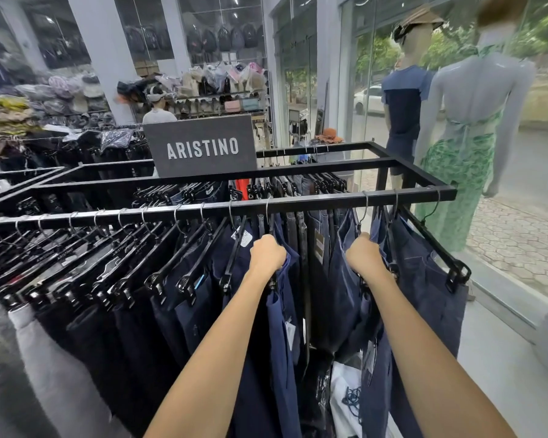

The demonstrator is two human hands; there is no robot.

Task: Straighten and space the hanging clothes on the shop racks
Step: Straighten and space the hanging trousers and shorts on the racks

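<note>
Head view | left hand (267, 253) fist grips navy trousers (285, 311) hanger | right hand (365, 258) fist grips neighbouring pair's (345, 279) waistband

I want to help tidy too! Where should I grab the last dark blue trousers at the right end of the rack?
Probably take the black plastic clip hanger of the end dark blue trousers by its top bar, just under the metal hook. Come from the near side, grip over the bar: it sticks out towards you, and the black metal rail lets the hook slide.
</note>
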